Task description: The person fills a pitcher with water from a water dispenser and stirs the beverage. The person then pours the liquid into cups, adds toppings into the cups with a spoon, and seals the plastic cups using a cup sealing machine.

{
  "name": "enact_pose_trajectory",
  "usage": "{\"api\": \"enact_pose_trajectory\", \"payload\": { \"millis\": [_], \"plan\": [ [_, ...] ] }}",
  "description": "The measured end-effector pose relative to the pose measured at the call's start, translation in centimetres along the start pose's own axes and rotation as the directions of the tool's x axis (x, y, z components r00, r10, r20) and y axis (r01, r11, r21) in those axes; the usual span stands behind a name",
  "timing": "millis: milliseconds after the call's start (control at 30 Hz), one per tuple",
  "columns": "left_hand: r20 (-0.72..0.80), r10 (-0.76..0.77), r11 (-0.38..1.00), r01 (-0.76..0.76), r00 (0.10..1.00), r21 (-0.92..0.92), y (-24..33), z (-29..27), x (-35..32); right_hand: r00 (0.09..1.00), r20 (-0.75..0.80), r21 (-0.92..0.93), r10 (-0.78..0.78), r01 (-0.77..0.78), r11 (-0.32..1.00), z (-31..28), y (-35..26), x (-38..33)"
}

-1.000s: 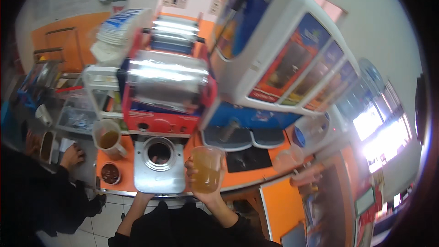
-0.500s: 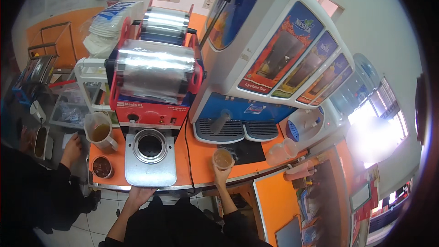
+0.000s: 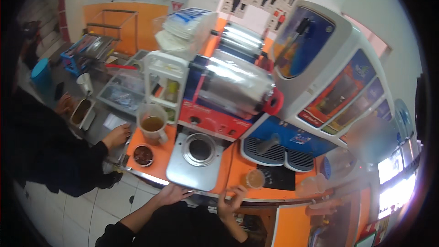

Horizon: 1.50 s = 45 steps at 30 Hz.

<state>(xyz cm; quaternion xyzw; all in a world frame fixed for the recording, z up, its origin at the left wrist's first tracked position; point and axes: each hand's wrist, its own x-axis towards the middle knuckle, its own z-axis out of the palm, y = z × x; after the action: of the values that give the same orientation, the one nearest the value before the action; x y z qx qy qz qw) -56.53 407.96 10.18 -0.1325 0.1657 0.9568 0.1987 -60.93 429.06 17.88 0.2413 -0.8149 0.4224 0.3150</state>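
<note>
A clear plastic cup of amber drink (image 3: 255, 179) stands on the orange counter (image 3: 234, 173), right of the cup-sealer tray (image 3: 195, 162). My right hand (image 3: 231, 202) hovers at the counter's front edge just below and left of the cup, fingers apart, holding nothing. My left hand (image 3: 173, 194) rests flat on the front edge by the metal tray, empty. The tray's round holder (image 3: 200, 148) has no cup in it.
A red sealing machine with a foil roll (image 3: 231, 91) stands behind the tray. A drink dispenser (image 3: 315, 96) fills the right. A measuring jug of tea (image 3: 152, 127) and a small dark bowl (image 3: 143, 154) stand left. Another person in black (image 3: 50, 151) works at the left counter.
My right hand carried the cup from in front of me to the counter right of the tray, set it down and let go. The view has pulled back.
</note>
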Motion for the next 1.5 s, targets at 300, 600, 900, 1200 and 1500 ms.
{"api": "enact_pose_trajectory", "payload": {
  "millis": [300, 600, 900, 1200, 1500],
  "plan": [
    [0.063, -0.001, 0.991, 0.009, 0.998, -0.132, -2.2, -4.1, -0.8, 0.402, 0.834, 0.183, -0.378, 0.445, 0.877, 21.1, -10.5, 7.0],
    [0.077, 0.082, 0.959, -0.058, 0.994, -0.276, -1.8, -4.2, -2.7, 0.332, 0.9, 0.161, -0.283, 0.351, 0.923, 23.5, -11.9, 7.0],
    [0.124, -0.037, 0.991, 0.052, 0.992, -0.122, -2.2, -3.1, -1.3, 0.344, 0.887, 0.21, -0.307, 0.291, 0.933, 11.4, -15.4, 18.3],
    [0.098, -0.118, 0.988, 0.127, 0.988, -0.092, -2.5, -3.4, 0.1, 0.557, 0.828, -0.167, -0.068, 0.361, 0.917, 4.7, -10.8, 20.9],
    [0.147, -0.116, 0.989, 0.127, 0.982, -0.07, -2.2, -2.8, -0.2, 0.611, 0.784, -0.348, 0.105, 0.294, 0.89, 5.8, -7.4, 19.2]
  ]
}}
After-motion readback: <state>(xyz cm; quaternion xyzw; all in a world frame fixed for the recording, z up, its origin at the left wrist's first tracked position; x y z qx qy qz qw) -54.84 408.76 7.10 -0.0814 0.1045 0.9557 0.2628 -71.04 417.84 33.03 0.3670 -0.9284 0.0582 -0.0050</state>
